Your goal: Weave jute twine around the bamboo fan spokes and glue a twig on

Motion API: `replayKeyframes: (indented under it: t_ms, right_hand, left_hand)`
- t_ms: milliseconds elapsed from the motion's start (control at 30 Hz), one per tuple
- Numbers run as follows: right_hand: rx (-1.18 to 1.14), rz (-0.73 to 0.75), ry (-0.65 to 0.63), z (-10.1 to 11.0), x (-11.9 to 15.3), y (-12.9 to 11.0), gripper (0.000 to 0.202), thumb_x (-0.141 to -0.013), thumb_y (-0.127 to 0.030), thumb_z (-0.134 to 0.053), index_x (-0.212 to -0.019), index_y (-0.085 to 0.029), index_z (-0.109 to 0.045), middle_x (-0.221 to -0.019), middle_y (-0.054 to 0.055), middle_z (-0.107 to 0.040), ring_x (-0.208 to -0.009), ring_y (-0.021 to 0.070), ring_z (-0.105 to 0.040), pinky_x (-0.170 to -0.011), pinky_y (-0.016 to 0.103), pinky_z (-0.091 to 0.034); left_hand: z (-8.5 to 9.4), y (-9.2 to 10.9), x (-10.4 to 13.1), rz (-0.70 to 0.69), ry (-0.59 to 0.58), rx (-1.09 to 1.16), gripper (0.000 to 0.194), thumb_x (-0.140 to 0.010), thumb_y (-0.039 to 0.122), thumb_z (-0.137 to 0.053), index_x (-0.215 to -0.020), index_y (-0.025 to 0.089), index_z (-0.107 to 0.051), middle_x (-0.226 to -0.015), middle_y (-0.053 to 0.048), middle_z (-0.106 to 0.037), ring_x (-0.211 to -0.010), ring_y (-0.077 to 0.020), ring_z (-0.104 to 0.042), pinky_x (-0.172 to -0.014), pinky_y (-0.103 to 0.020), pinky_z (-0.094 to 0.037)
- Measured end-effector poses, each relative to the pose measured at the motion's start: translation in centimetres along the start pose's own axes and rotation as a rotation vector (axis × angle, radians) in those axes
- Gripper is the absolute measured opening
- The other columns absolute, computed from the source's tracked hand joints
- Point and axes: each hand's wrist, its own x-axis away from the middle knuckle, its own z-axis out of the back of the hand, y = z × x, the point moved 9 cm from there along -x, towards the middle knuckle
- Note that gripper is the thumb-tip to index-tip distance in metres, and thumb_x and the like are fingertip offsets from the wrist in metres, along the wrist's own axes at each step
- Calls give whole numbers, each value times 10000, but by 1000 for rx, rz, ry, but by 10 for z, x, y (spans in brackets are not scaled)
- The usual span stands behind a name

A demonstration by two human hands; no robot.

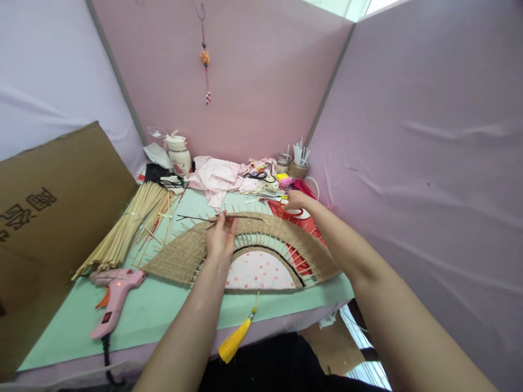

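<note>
My left hand [221, 238] pinches a thin, dark, forked twig [245, 217] between thumb and fingers. The twig lies nearly level over the upper band of a large woven fan [175, 247]. At its centre the fan has a half-round pink dotted cloth panel [261, 270] edged in black cord. A yellow tassel [236, 338] hangs below it at the table edge. My right hand [297, 200] reaches past the fan's upper right, over a red loop-shaped item [291, 211] that may be a handle. Its fingertips point down and are partly hidden; any grip is unclear.
A pink glue gun [118, 296] with a lit red light lies at left, beside a bundle of thin sticks [122, 226]. A cardboard box [53, 228] stands far left. Dotted cloth [216, 177], a white bottle [178, 155] and a cup of white sticks [300, 163] line the back.
</note>
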Motion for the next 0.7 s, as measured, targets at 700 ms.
replayKeyframes:
  t_ms: [700]
  right_hand:
    - [-228, 4, -397, -49, 164, -34, 313, -788, -389, -578, -995, -169, -495, -886, 28, -579, -798, 172, -540, -706, 291, -419]
  left_hand:
    - [-23, -28, 36, 129, -212, 97, 165, -875, 75, -579, -726, 108, -641, -703, -15, -688, -686, -86, -666, -783, -261, -572]
